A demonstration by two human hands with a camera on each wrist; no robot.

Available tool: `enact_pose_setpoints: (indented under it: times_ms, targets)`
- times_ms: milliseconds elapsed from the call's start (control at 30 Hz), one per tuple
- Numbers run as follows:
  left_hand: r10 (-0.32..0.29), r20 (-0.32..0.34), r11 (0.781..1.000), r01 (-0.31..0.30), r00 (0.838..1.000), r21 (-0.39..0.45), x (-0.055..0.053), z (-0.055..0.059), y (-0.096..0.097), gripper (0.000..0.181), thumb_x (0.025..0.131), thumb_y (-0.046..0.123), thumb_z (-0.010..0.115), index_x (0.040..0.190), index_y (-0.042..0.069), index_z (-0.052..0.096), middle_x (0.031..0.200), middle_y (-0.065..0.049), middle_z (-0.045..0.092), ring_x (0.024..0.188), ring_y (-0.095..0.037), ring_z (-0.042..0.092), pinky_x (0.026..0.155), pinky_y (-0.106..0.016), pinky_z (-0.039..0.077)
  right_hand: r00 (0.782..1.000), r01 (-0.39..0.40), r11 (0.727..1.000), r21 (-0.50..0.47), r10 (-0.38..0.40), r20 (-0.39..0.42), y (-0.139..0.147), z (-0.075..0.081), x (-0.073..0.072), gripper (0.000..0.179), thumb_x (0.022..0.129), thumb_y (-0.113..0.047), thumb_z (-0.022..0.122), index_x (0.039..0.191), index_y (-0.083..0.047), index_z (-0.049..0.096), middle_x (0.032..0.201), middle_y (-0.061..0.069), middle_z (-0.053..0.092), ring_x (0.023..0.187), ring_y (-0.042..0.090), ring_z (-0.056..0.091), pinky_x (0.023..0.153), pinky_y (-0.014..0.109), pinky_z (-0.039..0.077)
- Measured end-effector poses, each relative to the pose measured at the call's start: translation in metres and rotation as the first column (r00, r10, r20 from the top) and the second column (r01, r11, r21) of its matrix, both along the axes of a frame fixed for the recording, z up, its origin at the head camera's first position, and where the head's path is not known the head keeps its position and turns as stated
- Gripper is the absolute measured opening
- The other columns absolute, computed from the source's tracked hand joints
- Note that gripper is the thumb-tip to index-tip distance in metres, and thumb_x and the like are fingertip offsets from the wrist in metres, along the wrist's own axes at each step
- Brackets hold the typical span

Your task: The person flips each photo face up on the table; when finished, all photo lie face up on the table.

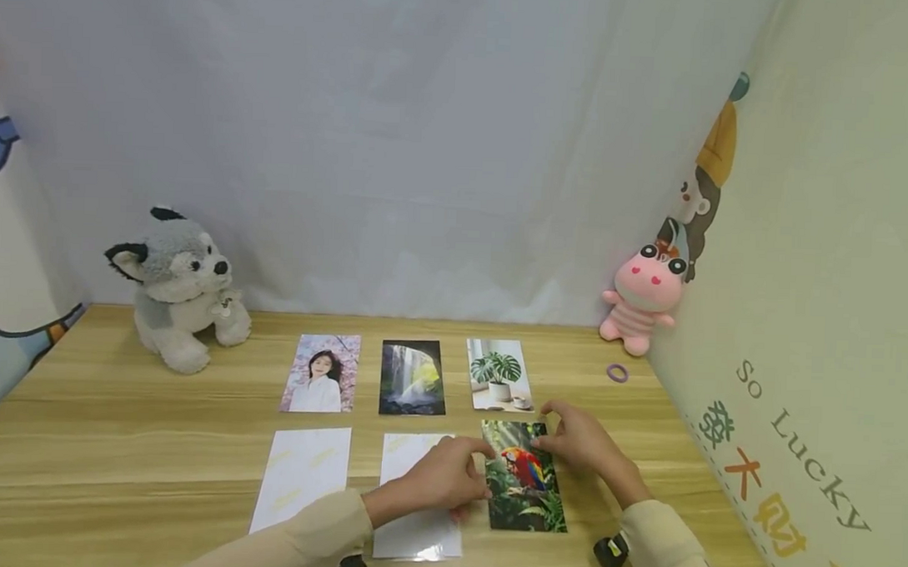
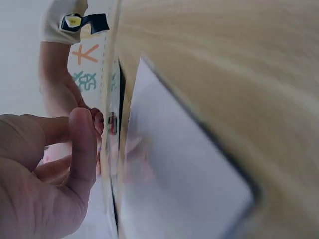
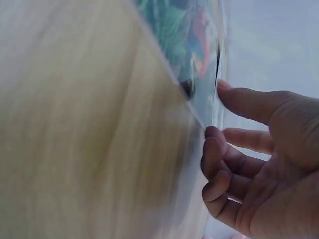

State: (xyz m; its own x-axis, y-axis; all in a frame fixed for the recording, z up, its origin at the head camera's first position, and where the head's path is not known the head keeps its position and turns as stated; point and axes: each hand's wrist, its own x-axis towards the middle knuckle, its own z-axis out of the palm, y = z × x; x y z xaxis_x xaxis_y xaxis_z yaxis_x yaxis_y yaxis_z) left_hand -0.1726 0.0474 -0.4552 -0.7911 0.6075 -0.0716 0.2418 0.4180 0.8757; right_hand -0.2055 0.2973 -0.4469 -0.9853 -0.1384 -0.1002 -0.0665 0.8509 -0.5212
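A parrot photo card (image 1: 523,494) lies face up on the wooden table, at the right of the near row. My left hand (image 1: 451,471) is bent at its left edge, above a white card (image 1: 415,528); whether the fingertips touch the parrot card is unclear. In the left wrist view, the thumb and fingers of the left hand (image 2: 50,174) show nothing between them. My right hand (image 1: 579,438) is at the parrot card's upper right corner, thumb over the edge. In the right wrist view, a gap separates thumb and forefinger of the right hand (image 3: 269,149), and the card's corner meets the fingers.
Behind are a portrait photo (image 1: 321,375), a waterfall photo (image 1: 411,378) and a potted-plant photo (image 1: 499,377). Another white card (image 1: 305,474) lies near left. A plush husky (image 1: 179,286), a pink plush toy (image 1: 641,298) and a purple ring (image 1: 617,373) are toward the back.
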Motion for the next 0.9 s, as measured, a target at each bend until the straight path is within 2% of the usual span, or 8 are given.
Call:
enact_pose_setpoints:
  times_ms: [100,200,300,433,533,667,767,900]
  targets:
    - [0.009,-0.081,1.000,-0.008,0.997,0.009,-0.002,0.005,-0.017,0.037,0.085,0.001,0.073,0.120,-0.006,0.064,0.061,-0.002,0.063,0.037,-0.006,0.053,0.040,-0.026,0.049,0.999,-0.020,0.999,-0.033,0.019,-0.033,-0.002,0.002,-0.003,0.047,0.089,-0.019,0.075,0.128,0.001,0.058,0.067,0.002,0.058,0.057,0.013,0.051,0.054,0.029,0.042]
    - [0.029,-0.195,0.998,-0.039,0.980,-0.047,-0.006,0.008,-0.035,0.034,0.084,0.004,0.076,0.115,-0.004,0.067,0.065,-0.001,0.063,0.044,-0.005,0.053,0.043,-0.024,0.047,0.993,-0.079,0.995,-0.060,0.074,-0.087,-0.007,0.005,-0.007,0.046,0.090,-0.017,0.073,0.129,0.003,0.058,0.072,0.002,0.061,0.060,0.011,0.053,0.056,0.029,0.045]
    - [-0.007,-0.330,0.988,-0.043,0.944,-0.145,-0.009,0.009,-0.052,0.032,0.083,0.009,0.078,0.112,0.000,0.070,0.076,-0.001,0.065,0.060,-0.010,0.057,0.053,-0.024,0.045,0.983,-0.137,0.988,-0.065,0.128,-0.134,-0.014,0.006,-0.010,0.045,0.089,-0.015,0.074,0.127,0.004,0.060,0.077,0.001,0.065,0.064,0.010,0.056,0.060,0.028,0.048]
    - [-0.133,-0.420,0.961,0.013,0.898,-0.275,-0.010,0.008,-0.074,0.038,0.083,0.020,0.082,0.117,0.006,0.071,0.103,-0.006,0.066,0.091,-0.021,0.062,0.074,-0.033,0.052,0.974,-0.191,0.978,-0.080,0.179,-0.141,-0.029,0.006,-0.013,0.045,0.088,-0.015,0.075,0.127,0.004,0.060,0.086,0.006,0.069,0.074,0.013,0.063,0.068,0.030,0.053]
    - [-0.235,-0.421,0.928,0.073,0.876,-0.366,-0.008,0.009,-0.087,0.050,0.081,0.030,0.084,0.125,0.012,0.068,0.128,-0.012,0.060,0.118,-0.028,0.058,0.095,-0.043,0.052,0.969,-0.230,0.970,-0.084,0.220,-0.110,-0.041,0.007,-0.014,0.049,0.089,-0.018,0.075,0.130,0.002,0.059,0.096,0.010,0.070,0.086,0.021,0.066,0.076,0.037,0.055]
    - [-0.345,-0.379,0.876,0.149,0.859,-0.458,-0.003,0.008,-0.101,0.069,0.077,0.044,0.085,0.137,0.020,0.061,0.150,-0.016,0.046,0.140,-0.036,0.043,0.111,-0.054,0.040,0.953,-0.301,0.949,-0.092,0.296,-0.062,-0.057,0.008,-0.014,0.054,0.089,-0.018,0.075,0.136,-0.001,0.056,0.109,0.015,0.070,0.102,0.031,0.067,0.084,0.045,0.056]
    - [-0.383,-0.345,0.850,0.180,0.857,-0.495,0.003,0.005,-0.109,0.083,0.071,0.053,0.085,0.143,0.024,0.055,0.157,-0.016,0.038,0.146,-0.038,0.035,0.114,-0.057,0.035,0.931,-0.365,0.925,-0.105,0.362,-0.045,-0.068,0.006,-0.014,0.055,0.089,-0.016,0.075,0.137,0.000,0.055,0.113,0.017,0.070,0.107,0.034,0.067,0.086,0.045,0.056]
    - [-0.385,-0.333,0.839,0.175,0.861,-0.516,0.010,0.000,-0.114,0.094,0.065,0.061,0.086,0.145,0.025,0.053,0.160,-0.018,0.032,0.149,-0.041,0.029,0.116,-0.059,0.030,0.910,-0.415,0.905,-0.096,0.413,-0.044,-0.083,0.004,-0.013,0.052,0.088,-0.015,0.075,0.134,0.000,0.056,0.111,0.016,0.070,0.106,0.033,0.067,0.087,0.044,0.055]
